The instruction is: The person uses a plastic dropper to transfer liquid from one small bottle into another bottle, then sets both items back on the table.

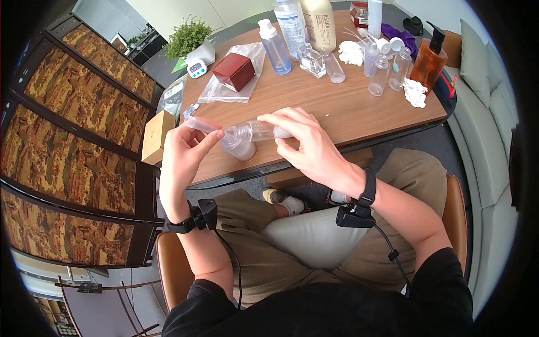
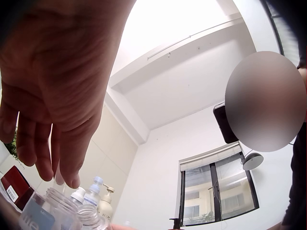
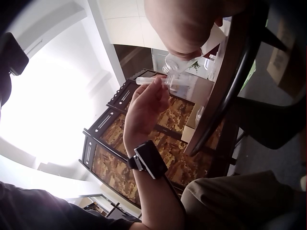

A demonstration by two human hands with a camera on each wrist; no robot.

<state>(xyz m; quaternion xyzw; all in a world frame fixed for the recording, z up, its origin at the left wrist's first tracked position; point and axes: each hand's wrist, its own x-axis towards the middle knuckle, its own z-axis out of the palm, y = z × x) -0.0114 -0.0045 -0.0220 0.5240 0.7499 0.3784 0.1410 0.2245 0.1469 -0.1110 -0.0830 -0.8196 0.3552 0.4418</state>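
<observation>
The left hand (image 1: 188,149) pinches a clear narrow tube (image 1: 203,124) between thumb and fingers, its lower end at the mouth of a clear wide jar (image 1: 240,148) on the table. The right hand (image 1: 306,140) holds a clear bottle (image 1: 261,130) tipped on its side, its neck against the jar's rim. In the left wrist view the threaded necks of the jar (image 2: 61,201) and the bottle (image 2: 90,215) are side by side below the left hand (image 2: 57,86). The right wrist view shows the tube (image 3: 146,81) sticking out past the left fingertips.
Behind the hands are a dark red box (image 1: 233,72) on a plastic bag, a blue bottle (image 1: 275,50), a glass bottle (image 1: 311,60) and several small clear bottles (image 1: 379,78). An orange pump bottle (image 1: 429,63) is at the right, a cardboard box (image 1: 158,136) at the left edge.
</observation>
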